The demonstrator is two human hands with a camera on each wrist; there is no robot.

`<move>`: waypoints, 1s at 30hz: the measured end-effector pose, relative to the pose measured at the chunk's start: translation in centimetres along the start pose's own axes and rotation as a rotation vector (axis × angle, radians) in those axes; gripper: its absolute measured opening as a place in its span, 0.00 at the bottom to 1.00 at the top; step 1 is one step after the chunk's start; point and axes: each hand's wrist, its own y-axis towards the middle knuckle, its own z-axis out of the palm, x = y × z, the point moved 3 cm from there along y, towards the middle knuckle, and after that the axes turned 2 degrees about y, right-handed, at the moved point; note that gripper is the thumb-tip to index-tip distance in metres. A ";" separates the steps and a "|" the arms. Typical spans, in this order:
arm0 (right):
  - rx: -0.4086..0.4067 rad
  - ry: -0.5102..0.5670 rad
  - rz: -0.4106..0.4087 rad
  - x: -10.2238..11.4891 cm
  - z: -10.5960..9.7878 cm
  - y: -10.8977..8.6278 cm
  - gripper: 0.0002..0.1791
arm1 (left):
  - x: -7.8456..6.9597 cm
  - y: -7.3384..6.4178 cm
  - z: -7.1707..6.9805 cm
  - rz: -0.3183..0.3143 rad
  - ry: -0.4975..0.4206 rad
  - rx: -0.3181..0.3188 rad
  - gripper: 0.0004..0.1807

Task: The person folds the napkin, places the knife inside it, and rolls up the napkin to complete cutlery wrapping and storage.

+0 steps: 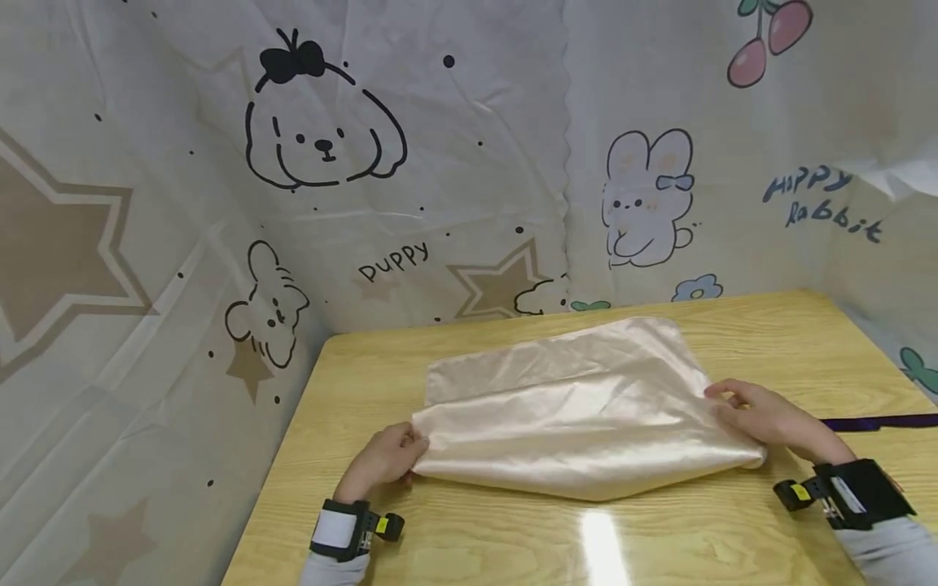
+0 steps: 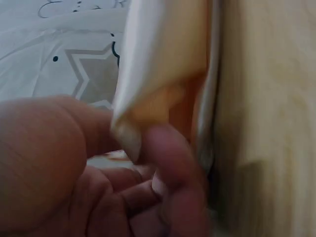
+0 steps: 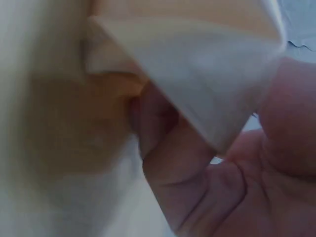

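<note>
A shiny cream satin cloth (image 1: 579,431) lies over the wooden table, its near part folded over so that a strip of the far layer shows behind. At the cloth's left end my left hand (image 1: 387,454) pinches a corner between thumb and fingers; the left wrist view shows the folded layers (image 2: 163,59) standing open beside the fingers. My right hand (image 1: 762,413) grips the right edge, where a pointed flap of cloth (image 3: 207,84) hangs over curled fingers in the right wrist view. The near edge of the cloth sags toward the middle.
A dark purple strap-like strip (image 1: 887,422) lies on the wooden table (image 1: 476,545) right of my right hand. Behind and to the left hangs a pale curtain (image 1: 469,163) printed with cartoon animals and stars, meeting the table's back edge.
</note>
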 end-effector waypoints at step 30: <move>-0.050 -0.034 -0.304 -2.0 1.6 -3.7 0.32 | 2.8 -1.7 0.5 0.342 0.027 -0.108 0.28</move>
